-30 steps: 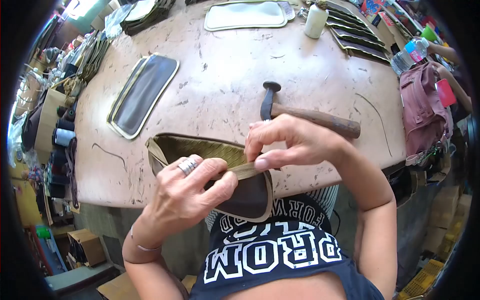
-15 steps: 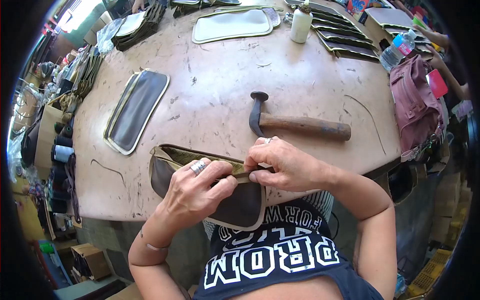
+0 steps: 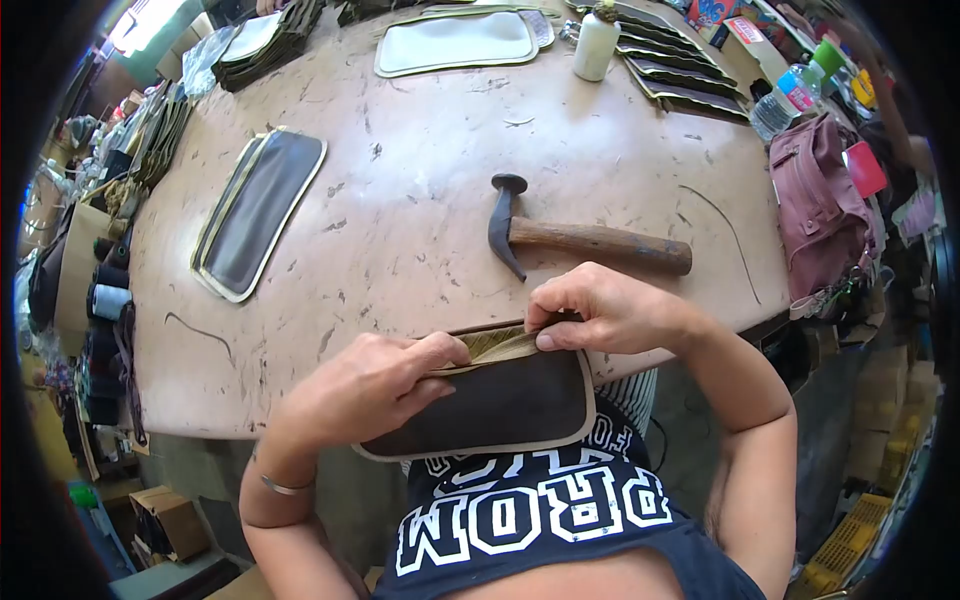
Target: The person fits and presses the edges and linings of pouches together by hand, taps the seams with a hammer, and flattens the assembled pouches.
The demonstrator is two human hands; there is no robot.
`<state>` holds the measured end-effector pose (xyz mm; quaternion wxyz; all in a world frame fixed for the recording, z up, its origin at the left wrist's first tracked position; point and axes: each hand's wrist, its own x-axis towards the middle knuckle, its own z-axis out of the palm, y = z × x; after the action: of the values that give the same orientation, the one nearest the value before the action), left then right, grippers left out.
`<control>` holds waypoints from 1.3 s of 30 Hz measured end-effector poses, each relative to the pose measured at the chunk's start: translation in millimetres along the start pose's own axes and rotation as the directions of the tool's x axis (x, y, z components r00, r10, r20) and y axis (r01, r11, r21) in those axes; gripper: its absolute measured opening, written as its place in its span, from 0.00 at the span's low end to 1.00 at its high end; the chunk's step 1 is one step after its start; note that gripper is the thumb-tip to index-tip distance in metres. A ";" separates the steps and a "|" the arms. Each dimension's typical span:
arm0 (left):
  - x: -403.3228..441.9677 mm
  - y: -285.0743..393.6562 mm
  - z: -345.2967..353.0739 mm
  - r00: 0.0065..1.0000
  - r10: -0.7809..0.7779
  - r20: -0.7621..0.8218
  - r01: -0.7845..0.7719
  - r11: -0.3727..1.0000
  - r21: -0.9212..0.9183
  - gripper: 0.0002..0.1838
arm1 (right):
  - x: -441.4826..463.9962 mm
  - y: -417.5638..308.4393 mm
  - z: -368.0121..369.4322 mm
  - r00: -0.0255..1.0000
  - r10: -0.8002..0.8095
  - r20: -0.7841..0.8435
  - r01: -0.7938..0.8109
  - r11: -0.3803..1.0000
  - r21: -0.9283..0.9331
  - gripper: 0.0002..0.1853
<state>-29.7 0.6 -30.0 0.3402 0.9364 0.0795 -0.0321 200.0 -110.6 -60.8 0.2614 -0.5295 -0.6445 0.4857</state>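
Note:
A dark brown pouch (image 3: 480, 408) with pale edging is at the table's near edge, its olive lining (image 3: 500, 344) showing along the top. My left hand (image 3: 365, 385) pinches the pouch's upper edge at its left part. On the right part of the same edge, the thumb and fingers of my right hand (image 3: 600, 312) are closed. A hammer (image 3: 590, 242) with a wooden handle lies just beyond my right hand, touching neither hand.
Flat dark pieces (image 3: 265, 212) lie at the left. A pale panel (image 3: 458, 44), a white bottle (image 3: 597, 45) and layered dark pieces (image 3: 680, 68) are at the back. At the right are a pink bag (image 3: 822, 212) and a water bottle (image 3: 785, 103). Thread spools (image 3: 108, 302) stand left.
The pouch has turned so its dark front lies more level, and its left end is now behind my left hand. Both hands have moved slightly apart, still on its edge. The view has shifted.

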 end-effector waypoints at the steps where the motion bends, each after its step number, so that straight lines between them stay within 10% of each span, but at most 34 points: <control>1: 1.2 -4.2 8.5 0.997 0.026 -0.074 -0.021 0.998 0.059 0.12 | -0.4 2.2 1.4 0.999 0.005 -0.038 -0.005 1.000 -0.003 0.08; 9: 4.2 -18.7 37.7 0.872 0.258 -0.415 -0.121 0.937 0.329 0.12 | 0.8 -7.0 12.6 0.980 0.042 -0.194 -0.051 0.998 -0.043 0.06; 22: 5.0 -24.7 42.4 0.857 0.246 -0.453 -0.095 0.939 0.330 0.13 | 12.1 -7.9 14.8 0.997 0.017 -0.070 -0.039 0.940 -0.340 0.08; 39: 12.2 -20.4 41.3 0.837 0.265 -0.479 -0.104 0.936 0.335 0.13 | 28.6 -12.9 19.7 0.994 0.088 -0.065 -0.101 0.966 -0.238 0.10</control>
<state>-21.4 -8.9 -75.9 0.1639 0.9537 0.0706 0.2422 169.1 -90.3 -61.9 0.1887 -0.6004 -0.6654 0.4014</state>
